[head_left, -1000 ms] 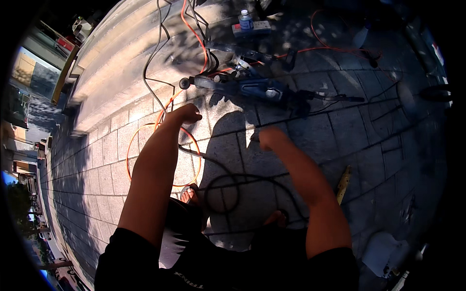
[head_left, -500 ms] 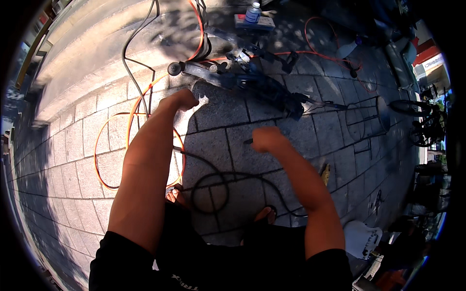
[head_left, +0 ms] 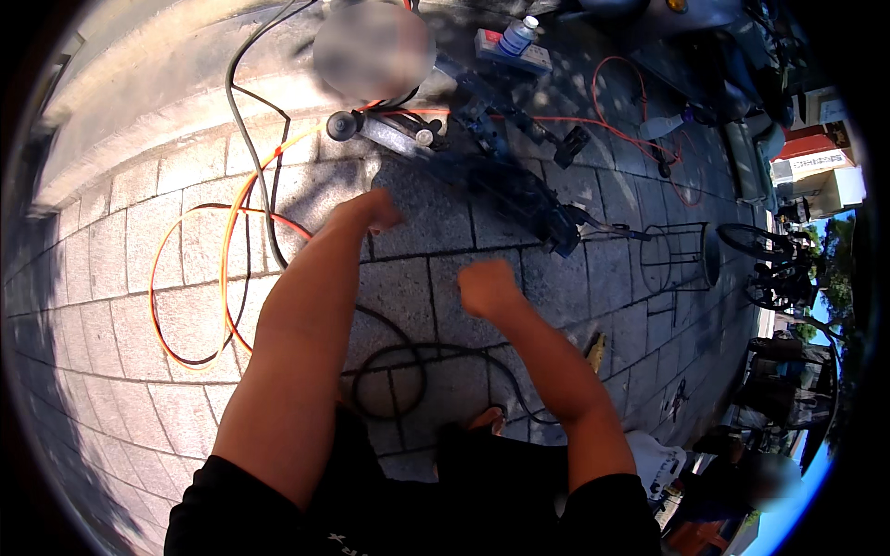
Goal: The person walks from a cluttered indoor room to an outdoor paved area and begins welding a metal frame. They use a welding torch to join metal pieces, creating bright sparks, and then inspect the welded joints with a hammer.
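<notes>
My left hand (head_left: 378, 211) is closed, its fingers curled and slightly blurred. It hovers over the paving just in front of a long dark mechanical assembly (head_left: 519, 199). A silvery arm (head_left: 394, 138) of that assembly ends in a round black piece (head_left: 342, 125). To the right and nearer to me, my right hand (head_left: 487, 285) makes a fist above the paving slabs. Whatever either hand holds, if anything, is hidden by the fingers. A black hose (head_left: 389, 347) lies in a loop on the ground below my hands.
An orange hose (head_left: 154, 287) coils at the left beside a stone step (head_left: 139, 120). A bottle (head_left: 517, 37) stands on a box (head_left: 538, 63) at the back. At right are a wire basket (head_left: 712, 255), a yellow tool (head_left: 596, 352), parked bicycles (head_left: 765, 241) and a person (head_left: 714, 477).
My left hand has moved slightly right and nearer to me. My right hand has shifted a little left; the dark piece that stuck out of its fist no longer shows. The view has turned.
</notes>
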A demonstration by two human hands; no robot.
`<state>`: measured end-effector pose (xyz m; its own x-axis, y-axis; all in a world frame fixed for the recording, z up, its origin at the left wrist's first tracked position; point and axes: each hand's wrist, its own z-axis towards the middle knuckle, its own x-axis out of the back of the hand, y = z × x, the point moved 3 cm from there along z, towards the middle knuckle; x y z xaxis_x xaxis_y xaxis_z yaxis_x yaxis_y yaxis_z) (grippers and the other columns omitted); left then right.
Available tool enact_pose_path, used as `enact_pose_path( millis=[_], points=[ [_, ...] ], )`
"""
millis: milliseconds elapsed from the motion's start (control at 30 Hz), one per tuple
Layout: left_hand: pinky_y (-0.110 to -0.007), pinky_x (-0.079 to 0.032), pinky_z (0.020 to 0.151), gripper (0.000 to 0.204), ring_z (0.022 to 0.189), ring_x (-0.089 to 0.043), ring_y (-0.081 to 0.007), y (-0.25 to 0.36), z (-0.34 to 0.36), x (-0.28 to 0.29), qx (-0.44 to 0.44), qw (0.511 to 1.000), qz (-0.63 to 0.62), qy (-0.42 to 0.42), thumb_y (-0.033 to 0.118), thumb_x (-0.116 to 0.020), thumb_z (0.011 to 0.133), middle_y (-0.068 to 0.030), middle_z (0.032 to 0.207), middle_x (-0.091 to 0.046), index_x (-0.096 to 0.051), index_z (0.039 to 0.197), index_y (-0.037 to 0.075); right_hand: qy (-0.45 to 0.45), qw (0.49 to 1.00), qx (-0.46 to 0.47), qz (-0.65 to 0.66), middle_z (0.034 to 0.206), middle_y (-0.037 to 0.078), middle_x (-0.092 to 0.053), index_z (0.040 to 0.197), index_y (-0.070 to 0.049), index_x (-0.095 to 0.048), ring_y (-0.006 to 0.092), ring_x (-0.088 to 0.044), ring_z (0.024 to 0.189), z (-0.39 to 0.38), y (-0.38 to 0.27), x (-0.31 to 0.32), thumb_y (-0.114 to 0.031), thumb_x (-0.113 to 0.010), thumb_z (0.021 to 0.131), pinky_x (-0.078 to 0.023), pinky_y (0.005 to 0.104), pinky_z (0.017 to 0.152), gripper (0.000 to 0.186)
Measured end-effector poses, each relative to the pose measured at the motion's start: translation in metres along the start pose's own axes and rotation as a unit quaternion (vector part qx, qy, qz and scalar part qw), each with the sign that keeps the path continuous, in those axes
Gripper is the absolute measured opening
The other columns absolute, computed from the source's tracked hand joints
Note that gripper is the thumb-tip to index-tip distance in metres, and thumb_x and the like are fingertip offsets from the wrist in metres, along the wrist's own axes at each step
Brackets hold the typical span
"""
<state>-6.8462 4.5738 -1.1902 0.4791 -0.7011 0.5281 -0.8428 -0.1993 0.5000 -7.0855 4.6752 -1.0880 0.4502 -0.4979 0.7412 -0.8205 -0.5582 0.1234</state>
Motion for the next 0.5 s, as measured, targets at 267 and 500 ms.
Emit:
enact_pose_path(
  millis=[267, 500],
  points=[
    [-0.045, -0.062, 0.067, 0.045, 0.077, -0.076, -0.0313, 0.009, 0.013, -0.002, -0.016, 0.999, 0.030, -0.022, 0.036, -0.061, 0.098, -0.0190, 0.093, -0.078, -0.077, 0.101, -0.005, -0.037, 0.993, -0.067, 0.091, 0.098, 0.020, -0.078, 0.100, -0.003, -0.081, 0.0394, -0.075, 0.096, -0.013, 0.033, -0.018, -0.034, -0.069, 0.090, -0.060, 0.0499, 0.086, 0.035],
    [-0.045, -0.061, 0.068, 0.048, 0.076, -0.074, -0.0312, 0.012, -0.026, 0.017, -0.008, 0.998, 0.032, 0.050, 0.039, -0.062, 0.098, -0.0204, 0.091, -0.076, -0.076, 0.100, -0.007, -0.025, 0.996, -0.056, 0.072, 0.100, 0.022, -0.078, 0.096, -0.003, -0.081, 0.0399, -0.076, 0.097, -0.007, 0.031, -0.012, -0.019, -0.067, 0.086, -0.060, 0.0495, 0.086, 0.023]
  ],
)
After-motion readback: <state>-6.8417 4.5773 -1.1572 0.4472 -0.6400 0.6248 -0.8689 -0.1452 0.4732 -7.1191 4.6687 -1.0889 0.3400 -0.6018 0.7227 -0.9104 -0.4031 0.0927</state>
